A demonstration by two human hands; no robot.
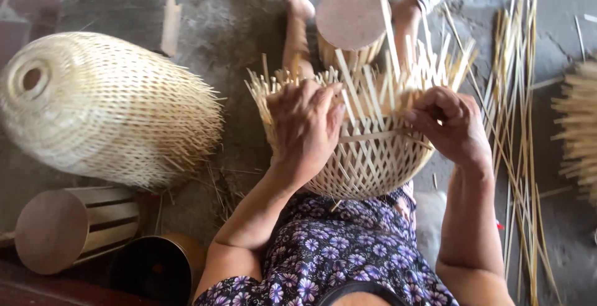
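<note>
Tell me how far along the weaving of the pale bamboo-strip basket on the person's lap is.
Done: the rounded lower body of the pale bamboo-strip basket is woven in an open lattice. In hand: the left hand presses the rim while the right hand works a horizontal strip through the uprights. Left: the upright strip ends stand loose, unwoven above. A finished large woven basket lies beside, and spare long bamboo strips remain on the floor.

floor: rough grey concrete floor [236, 26] | top left: wooden block [124, 17] | light: soft, even daylight
</note>
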